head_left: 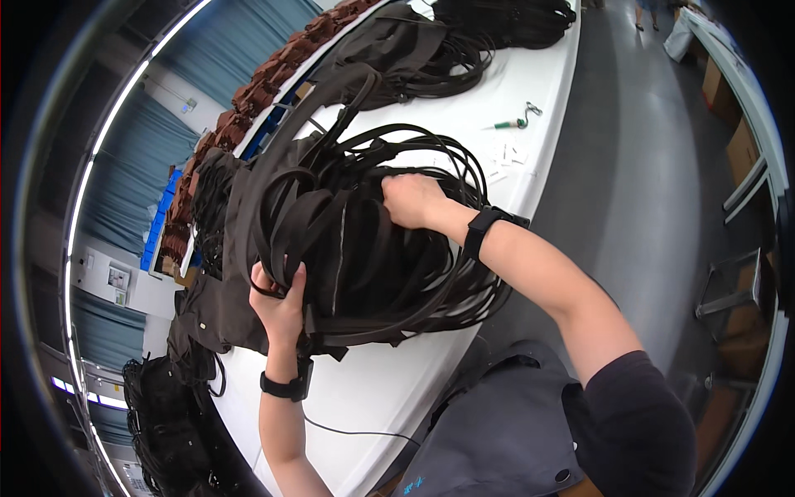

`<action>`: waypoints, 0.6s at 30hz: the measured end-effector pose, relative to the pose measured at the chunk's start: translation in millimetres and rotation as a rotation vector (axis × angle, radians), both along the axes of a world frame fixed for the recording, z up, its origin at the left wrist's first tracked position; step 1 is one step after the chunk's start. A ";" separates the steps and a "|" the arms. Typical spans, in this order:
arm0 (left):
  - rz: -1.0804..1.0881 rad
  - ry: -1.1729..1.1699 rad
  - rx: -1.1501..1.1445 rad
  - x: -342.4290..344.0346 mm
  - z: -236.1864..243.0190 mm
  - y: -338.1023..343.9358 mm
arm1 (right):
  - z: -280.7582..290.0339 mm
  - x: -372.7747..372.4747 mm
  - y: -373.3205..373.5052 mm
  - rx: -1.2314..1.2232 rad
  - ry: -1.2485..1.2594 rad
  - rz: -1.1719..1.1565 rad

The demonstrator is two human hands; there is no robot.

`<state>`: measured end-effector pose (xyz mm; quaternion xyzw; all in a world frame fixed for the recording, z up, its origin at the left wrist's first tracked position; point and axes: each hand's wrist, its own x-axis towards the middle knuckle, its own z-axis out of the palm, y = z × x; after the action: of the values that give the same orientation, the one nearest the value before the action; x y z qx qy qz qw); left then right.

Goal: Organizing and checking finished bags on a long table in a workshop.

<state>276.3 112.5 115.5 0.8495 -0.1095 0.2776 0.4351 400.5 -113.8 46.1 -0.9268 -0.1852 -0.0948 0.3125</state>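
A large heap of black fabric bags with looped webbing straps (302, 219) lies in front of me on the white table (389, 369). At the near left of the heap, my left hand (277, 308) is closed round a black strap, its thumb up. My right hand (411, 201) reaches over the heap from the right, its fingers curled down among the straps; the fingertips are hidden, so what they grip cannot be made out. A grey zipper-like line (339, 257) runs down the dark fabric between my hands.
More black bags (397, 50) lie at the table's far end, others (166, 422) at lower left. A green-handled tool (512, 124) and paper slips (507, 156) lie right of the heap. Brown folded pieces (240, 112) line the left. A metal-framed stool (733, 290) stands across the aisle.
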 end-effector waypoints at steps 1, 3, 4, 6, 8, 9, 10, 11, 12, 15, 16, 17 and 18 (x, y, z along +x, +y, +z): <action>0.006 -0.011 -0.022 1.8 1.9 -0.5 | -0.9 12.5 0.9 0.229 0.025 -0.115; 0.004 0.005 -0.129 -0.7 -1.8 4.6 | 9.7 19.1 4.7 0.674 0.074 -0.206; -0.003 0.001 -0.158 0.3 -1.5 4.3 | 5.1 26.4 3.2 0.616 0.027 -0.020; 0.001 -0.034 -0.060 2.2 -4.6 2.7 | -6.6 9.0 13.0 0.407 0.013 0.410; 0.024 -0.054 0.151 4.1 -15.0 13.6 | -2.2 -31.7 28.9 0.039 -0.180 0.406; -0.030 -0.059 0.125 9.6 -25.9 19.4 | -1.0 -51.0 39.6 -0.210 -0.208 0.483; -0.009 -0.030 0.134 5.7 -24.2 7.2 | -3.7 -66.8 54.0 -0.455 -0.226 0.548; -0.010 -0.040 0.174 4.0 -23.7 -0.9 | -24.9 -72.9 74.0 -0.339 -0.179 0.477; -0.016 -0.045 0.214 3.3 -24.4 -7.7 | -48.2 -73.1 93.9 -0.222 -0.128 0.400; -0.014 0.009 0.173 5.6 -44.0 -7.1 | -55.7 -77.0 118.4 -0.396 -0.030 0.367; -0.004 0.022 0.186 7.3 -45.2 -5.0 | -57.4 -75.8 116.6 -0.396 -0.026 0.362; 0.017 0.031 0.136 8.7 -43.4 -3.1 | -58.9 -75.3 114.8 -0.199 0.033 0.318; 0.040 0.041 0.083 10.0 -42.0 0.8 | -53.5 -76.9 110.6 -0.005 0.089 0.272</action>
<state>286.3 113.3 73.6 0.8743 -0.0950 0.2640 0.3961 323.6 -3.2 -7.4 -0.8972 -0.2954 -0.0098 0.3281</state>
